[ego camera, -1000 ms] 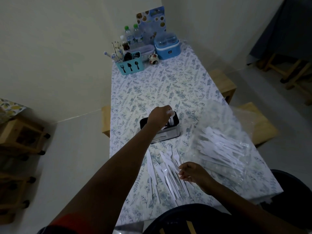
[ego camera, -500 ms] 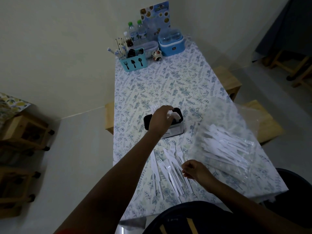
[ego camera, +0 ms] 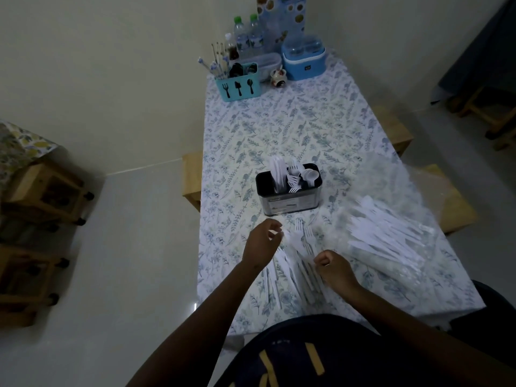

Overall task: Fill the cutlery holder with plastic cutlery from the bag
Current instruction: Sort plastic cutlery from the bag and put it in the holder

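Head view. Left hand (ego camera: 261, 244) no longer over the cutlery holder (ego camera: 290, 202) as half a second ago; drawn back toward the body, now low over the loose cutlery (ego camera: 303, 247) on the cloth. Fingers loosely curled, thumb near the forefinger, nothing seen held in them. Right hand (ego camera: 335, 270) in nearly the same place as before, upon the handle ends of the same loose pieces. Fingers curled tight into the palm; whether a piece is pinched inside, cannot tell.

Holder just beyond the left fingertips, apart from them, upright and no more covered by the hand: knives in the left compartment, forks in the middle, spoons in the right. Bag (ego camera: 391, 233) of clear plastic past the right knuckles, on the outer side, lying flat with many white pieces inside, touched by neither hand.

Under both hands, the table (ego camera: 279, 121) — long, running away from the fingers, with a cloth of blue-green leaves. Far beyond the fingertips, at the far end: teal caddy (ego camera: 238, 86) with black cutlery signs, water bottles (ego camera: 248, 37) with green caps, blue container (ego camera: 304, 61) with a clear lid, and a small painted pot (ego camera: 278, 78) between caddy and container.

Around: pale walls and pale floor, wooden stools (ego camera: 396, 132) close along both long sides of the table, stacked stools (ego camera: 42, 191) well apart on the left-thumb side by the wall, dark curtain (ego camera: 480, 37) in the upper right corner.
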